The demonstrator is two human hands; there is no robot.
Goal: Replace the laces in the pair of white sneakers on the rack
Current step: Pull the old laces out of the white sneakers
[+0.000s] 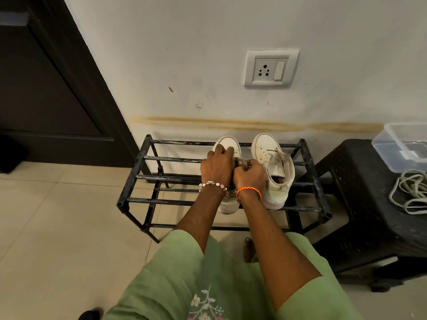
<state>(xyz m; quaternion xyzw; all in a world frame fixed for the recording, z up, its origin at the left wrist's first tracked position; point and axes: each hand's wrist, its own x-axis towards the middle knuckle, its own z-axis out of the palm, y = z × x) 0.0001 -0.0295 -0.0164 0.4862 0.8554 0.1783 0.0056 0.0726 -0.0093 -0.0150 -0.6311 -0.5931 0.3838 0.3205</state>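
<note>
Left sneaker [227,144] on top tier of black metal rack [138,167], toe to wall. Left hand [217,165] curled over its toe end, steadying; right hand [249,173] pinches something small at the lacing, likely a lace end. Judged: threading or unthreading; next needs a fine pull through eyelets. Right sneaker [272,169] beside it, unlaced, scuffed leather-like upper. Coiled pale laces [409,195] on perforated stool [360,195] right of rack.
</note>
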